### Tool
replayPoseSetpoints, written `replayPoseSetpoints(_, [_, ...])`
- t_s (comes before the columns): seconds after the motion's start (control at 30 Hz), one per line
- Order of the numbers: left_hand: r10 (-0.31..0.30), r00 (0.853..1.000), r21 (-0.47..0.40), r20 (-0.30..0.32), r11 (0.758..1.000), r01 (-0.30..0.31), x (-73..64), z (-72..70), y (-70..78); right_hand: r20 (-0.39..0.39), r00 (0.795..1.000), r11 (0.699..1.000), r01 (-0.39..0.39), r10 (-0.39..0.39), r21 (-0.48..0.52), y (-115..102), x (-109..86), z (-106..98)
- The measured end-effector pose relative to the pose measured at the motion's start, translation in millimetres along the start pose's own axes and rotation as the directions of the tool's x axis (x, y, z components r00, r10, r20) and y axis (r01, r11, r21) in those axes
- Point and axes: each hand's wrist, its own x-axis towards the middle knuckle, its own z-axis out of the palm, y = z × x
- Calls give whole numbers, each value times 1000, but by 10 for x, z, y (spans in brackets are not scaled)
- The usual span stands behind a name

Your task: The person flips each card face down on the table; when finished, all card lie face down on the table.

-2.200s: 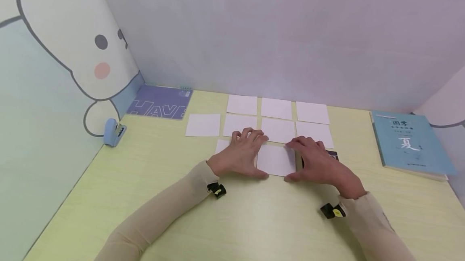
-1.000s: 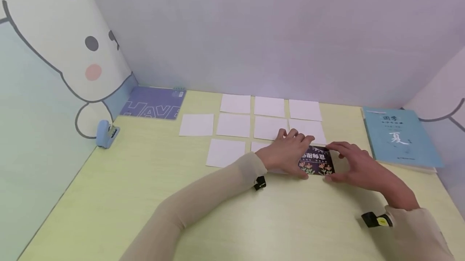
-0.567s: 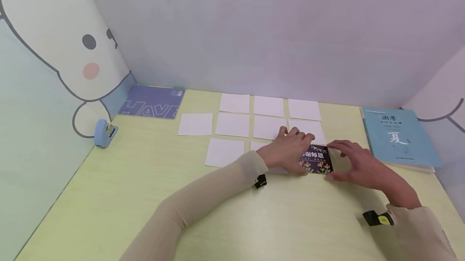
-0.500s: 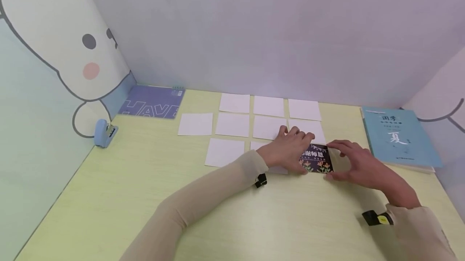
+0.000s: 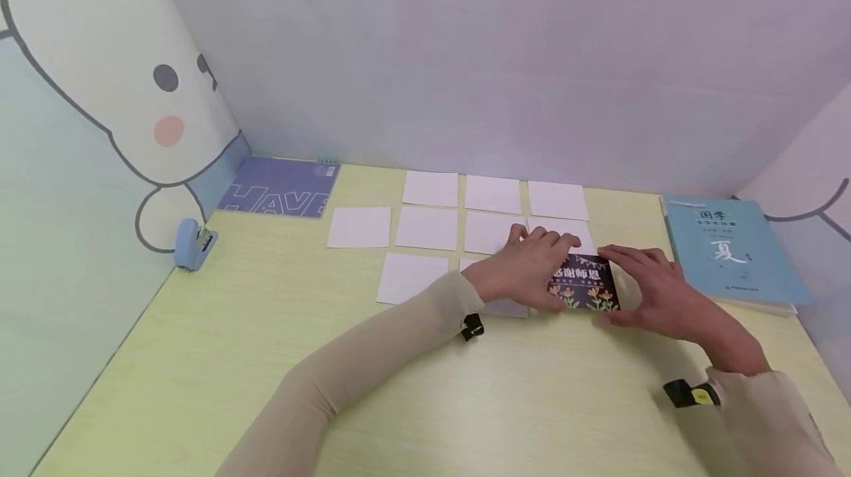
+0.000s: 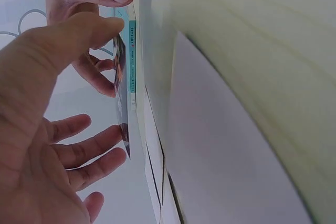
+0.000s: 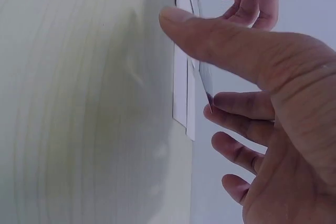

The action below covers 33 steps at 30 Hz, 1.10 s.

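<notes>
A dark printed card [image 5: 585, 283] with white characters and orange flowers is tilted a little above the table in the head view. My left hand [image 5: 521, 270] holds it near its left side; in the left wrist view the thumb [image 6: 107, 27] and fingertips [image 6: 115, 132] are at opposite edges of the card [image 6: 122, 85]. My right hand [image 5: 654, 289] reaches in from the right. Its fingertips [image 7: 212, 109] touch the card's far right corner, while the thumb [image 7: 181, 19] stands apart from it. My left hand hides part of the card and the white cards beneath.
Several blank white cards [image 5: 426, 228] lie in rows on the table [image 5: 425, 403], beside and behind my hands. A purple notebook [image 5: 279, 185] and a blue stapler [image 5: 194, 244] lie at left. To the right is a blue book [image 5: 734, 252]. A pale wall [image 5: 505, 56] closes the back.
Both hands have moved right from a white card to the dark card. The dark card lay flat half a second ago; now it is raised, and its right end has shifted slightly right.
</notes>
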Motion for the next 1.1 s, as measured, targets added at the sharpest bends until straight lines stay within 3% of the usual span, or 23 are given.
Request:
replayPoseSetpoints(0.2, [26, 1000, -19, 1, 999, -26, -14, -15, -15, -52, 998, 999, 37, -38, -9, -39, -1, -22])
replayPoseSetpoints(0.47, [1, 1000, 22, 18, 1000, -2, 9, -52, 92, -135, 985, 993, 103, -109, -51, -149, -21, -117])
replayPoseSetpoints(0.73, [5, 1000, -15, -18, 1000, -5, 23, -60, 110, -166, 979, 993, 119, -120, -15, -212, -48, -140])
replayPoseSetpoints(0.93, [-3, 998, -98, -55, 995, -2, 27, -35, 70, -185, 979, 989, 102, -82, 103, -213, -74, -173])
replayPoseSetpoints(1.1, [-31, 994, -236, -106, 972, 5, 28, -20, 58, -166, 986, 988, 57, -33, 142, -179, -85, -162])
